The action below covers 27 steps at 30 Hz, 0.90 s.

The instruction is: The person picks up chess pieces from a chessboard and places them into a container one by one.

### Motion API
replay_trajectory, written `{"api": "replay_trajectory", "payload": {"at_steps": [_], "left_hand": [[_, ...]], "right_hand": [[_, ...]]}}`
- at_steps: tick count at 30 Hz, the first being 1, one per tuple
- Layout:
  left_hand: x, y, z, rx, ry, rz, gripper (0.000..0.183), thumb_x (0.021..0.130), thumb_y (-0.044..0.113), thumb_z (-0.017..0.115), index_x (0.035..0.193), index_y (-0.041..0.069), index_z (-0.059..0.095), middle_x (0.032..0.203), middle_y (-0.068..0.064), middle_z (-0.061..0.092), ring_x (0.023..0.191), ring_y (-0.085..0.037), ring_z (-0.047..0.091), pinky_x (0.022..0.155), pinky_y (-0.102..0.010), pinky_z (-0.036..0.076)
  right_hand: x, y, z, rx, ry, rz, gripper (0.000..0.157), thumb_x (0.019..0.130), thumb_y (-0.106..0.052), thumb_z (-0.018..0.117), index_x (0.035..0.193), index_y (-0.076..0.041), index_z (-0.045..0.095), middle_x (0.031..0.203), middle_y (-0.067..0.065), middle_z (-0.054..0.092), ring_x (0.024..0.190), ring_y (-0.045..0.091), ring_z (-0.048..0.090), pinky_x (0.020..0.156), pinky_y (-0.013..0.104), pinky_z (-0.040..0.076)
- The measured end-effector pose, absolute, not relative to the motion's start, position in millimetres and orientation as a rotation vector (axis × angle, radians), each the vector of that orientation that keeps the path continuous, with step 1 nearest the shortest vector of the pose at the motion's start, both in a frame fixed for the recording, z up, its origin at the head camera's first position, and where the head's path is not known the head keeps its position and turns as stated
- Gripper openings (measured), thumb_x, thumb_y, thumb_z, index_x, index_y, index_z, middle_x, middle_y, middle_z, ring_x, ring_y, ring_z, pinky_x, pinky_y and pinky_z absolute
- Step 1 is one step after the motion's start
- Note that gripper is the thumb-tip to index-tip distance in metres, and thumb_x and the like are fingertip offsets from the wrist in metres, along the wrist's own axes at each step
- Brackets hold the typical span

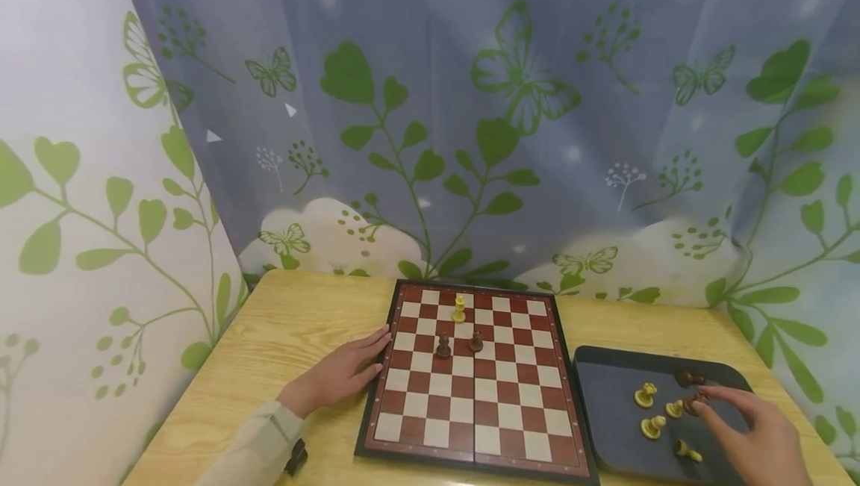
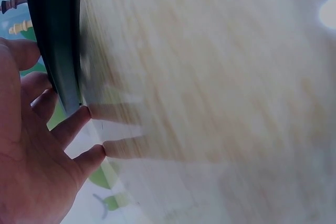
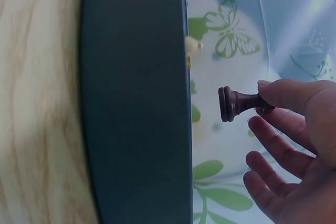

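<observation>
At the left edge of a red-and-white chessboard (image 1: 437, 430), my left hand (image 1: 336, 375) rests with its fingers spread, the fingertips touching the frame; the left wrist view shows them along the board's dark side. My right hand (image 1: 769, 434) is over the dark tray (image 1: 608, 374). Its thumb and fingers pinch a dark brown chess piece (image 3: 233, 103) by the top, base free of the tray in the right wrist view; the grip hides its head. On the board stand a yellow chess piece (image 1: 459, 310) and two dark brown ones, one (image 1: 443, 346) left of the other (image 1: 475, 342).
Several yellow chess pieces (image 1: 652, 427) stand or lie in the tray, and another dark brown piece (image 1: 687, 378) lies near its back. The tray sits against the board's right side on a wooden table (image 1: 316, 299). A small black object (image 1: 296, 458) is by the left sleeve. Patterned curtains hang behind.
</observation>
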<state>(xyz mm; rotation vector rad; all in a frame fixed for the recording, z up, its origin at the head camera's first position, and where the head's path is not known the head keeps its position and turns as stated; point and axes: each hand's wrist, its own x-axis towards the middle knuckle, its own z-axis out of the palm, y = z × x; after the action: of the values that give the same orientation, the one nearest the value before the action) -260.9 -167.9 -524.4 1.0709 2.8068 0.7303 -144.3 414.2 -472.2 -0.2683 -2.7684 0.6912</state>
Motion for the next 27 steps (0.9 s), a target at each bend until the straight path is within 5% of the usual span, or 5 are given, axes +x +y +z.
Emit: {"api": "replay_trajectory", "payload": {"at_steps": [27], "left_hand": [[-259.8, -167.9, -525.6, 1.045, 2.793, 0.764, 0.057, 0.11, 0.029, 0.043, 0.156, -0.004, 0.034, 0.166, -0.017, 0.026, 0.147, -0.042, 0.035, 0.118, -0.058, 0.033]], "right_hand": [[-143.8, 437.8, -486.1, -0.441, -2.785, 0.653, 0.038, 0.087, -0.019, 0.08, 0.111, 0.01, 0.071, 0.113, 0.037, 0.065, 0.1, 0.058, 0.06, 0.075, 0.065, 0.05]]}}
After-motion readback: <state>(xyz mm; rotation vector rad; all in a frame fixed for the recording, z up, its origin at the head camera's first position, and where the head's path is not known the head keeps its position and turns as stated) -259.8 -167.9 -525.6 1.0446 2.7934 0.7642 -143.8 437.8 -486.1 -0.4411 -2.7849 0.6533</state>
